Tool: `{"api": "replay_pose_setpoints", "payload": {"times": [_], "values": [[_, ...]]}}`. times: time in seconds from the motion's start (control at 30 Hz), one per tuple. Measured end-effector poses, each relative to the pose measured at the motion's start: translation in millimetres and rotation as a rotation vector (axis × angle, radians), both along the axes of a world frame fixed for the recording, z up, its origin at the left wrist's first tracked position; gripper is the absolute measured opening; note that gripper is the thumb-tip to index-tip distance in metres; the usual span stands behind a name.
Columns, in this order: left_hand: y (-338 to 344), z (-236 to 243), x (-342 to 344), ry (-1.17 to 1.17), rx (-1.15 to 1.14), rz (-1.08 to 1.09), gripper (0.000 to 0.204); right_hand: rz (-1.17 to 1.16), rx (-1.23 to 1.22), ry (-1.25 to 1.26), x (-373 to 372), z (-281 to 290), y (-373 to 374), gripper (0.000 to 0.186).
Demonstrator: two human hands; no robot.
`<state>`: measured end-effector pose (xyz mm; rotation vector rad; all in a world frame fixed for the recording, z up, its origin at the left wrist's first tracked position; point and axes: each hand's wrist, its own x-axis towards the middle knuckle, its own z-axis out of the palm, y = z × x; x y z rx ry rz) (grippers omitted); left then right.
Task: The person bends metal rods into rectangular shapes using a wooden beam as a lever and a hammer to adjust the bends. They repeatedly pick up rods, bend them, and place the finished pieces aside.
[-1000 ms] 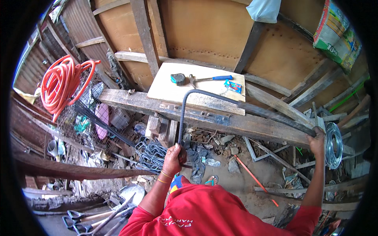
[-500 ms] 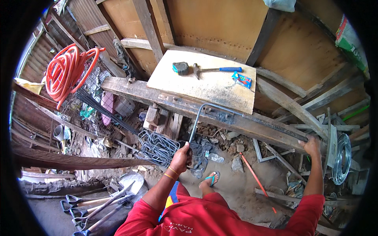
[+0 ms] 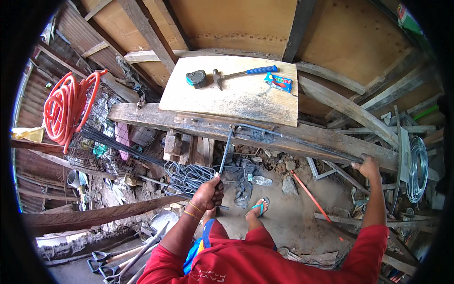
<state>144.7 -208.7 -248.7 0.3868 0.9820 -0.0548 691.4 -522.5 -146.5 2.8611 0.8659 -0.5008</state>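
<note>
My left hand [image 3: 208, 193] is closed round the lower end of a thin steel rod [image 3: 226, 151], which rises to the heavy wooden beam [image 3: 146, 117]. At the beam the rod bends, and a stretch runs right to a dark bar [image 3: 321, 149]. The bar's far end is closed in my right hand [image 3: 367, 166], low at the right beside the beam. Dark metal fittings sit on the beam near the bend; their detail is too small to tell. Just left of my left hand lies a pile of bent steel rods [image 3: 182, 177].
On a pale board [image 3: 189, 102] behind the beam lie a tape measure [image 3: 196, 79], a blue-handled hammer [image 3: 241, 73] and a blue packet [image 3: 280, 82]. An orange hose coil [image 3: 66, 109] hangs left, a wire coil [image 3: 417, 170] right. Shovels [image 3: 118, 265] lie lower left.
The view has shifted. My left hand has gone slightly lower and left, and the rod's left arm now looks tilted differently at the bend. Both hands keep their grips.
</note>
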Motion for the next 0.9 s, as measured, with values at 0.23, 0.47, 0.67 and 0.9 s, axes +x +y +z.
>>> {"api": "replay_pose_setpoints", "payload": {"times": [0.23,0.47,0.67,0.9], "values": [[-8,6,7,0.097,0.073,0.056,0.055,0.128,0.164,-0.102,2,-28,-3,0.057],[-12,5,11,0.164,0.075,0.122,0.056,0.144,0.238,-0.116,-9,-41,9,0.057],[-14,2,12,0.159,0.107,0.137,0.056,0.184,0.267,-0.174,-25,-49,18,0.056],[-14,-6,11,0.168,0.113,0.155,0.05,0.183,0.198,-0.192,-27,-55,17,0.063]]}}
